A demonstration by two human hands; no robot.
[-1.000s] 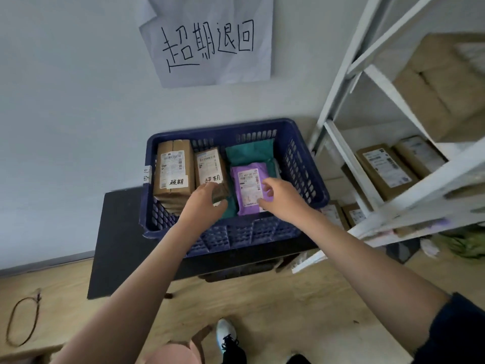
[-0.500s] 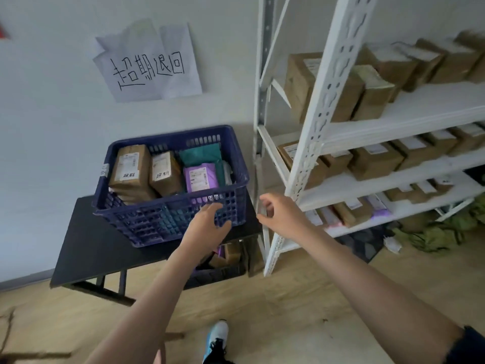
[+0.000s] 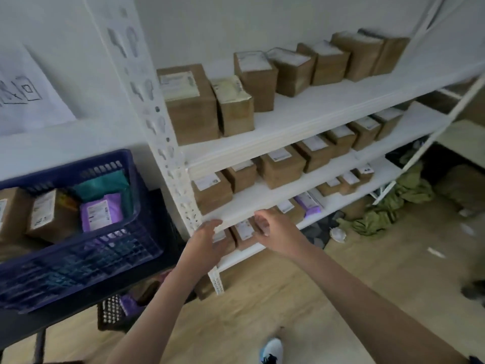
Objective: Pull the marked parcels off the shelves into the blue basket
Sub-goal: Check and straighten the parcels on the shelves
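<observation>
White steel shelving fills the wall, its boards lined with brown cardboard parcels, each with a white shipping label too blurred to read. Left of it, a blue basket sits on a dark counter and already holds brown boxes, a purple mailer and a teal pouch; their labels carry print I cannot make out. A paper sheet on the wall shows hand-drawn strokes cut off at the edge. Low down, both hands reach at the bottom shelf. Her left hand is open, fingers straight, by the upright post. Her right hand is loosely curled and holding nothing, just over a small labelled box. Another purple mailer lies farther along that shelf.
</observation>
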